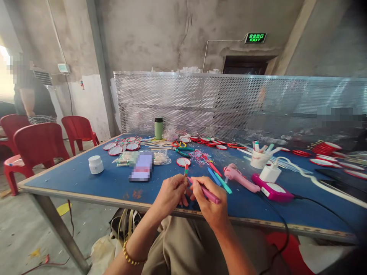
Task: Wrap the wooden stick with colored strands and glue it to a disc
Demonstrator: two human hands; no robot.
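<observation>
My left hand (171,191) is closed on a thin stick (186,169) with red and green bands, which it holds upright near the table's front edge. In my right hand (213,210) is a pink marker (210,194), its front end close to the stick just above my left fingertips. My fingers hide the marker's tip and the stick's lower end. Behind the stick lies a round white disc (182,162) with a red rim. Blue marker (214,177) and teal marker (223,182) lie to the right of my hands, near a pink hot glue gun (241,178).
A phone (141,168) and white jar (96,165) stand left on the blue table (114,189). Farther back are pliers (182,152), wooden sticks (159,146) and a green bottle (158,128). At right are a pen cup (259,159), magenta power box (272,189) and cables. A person (34,95) stands far left.
</observation>
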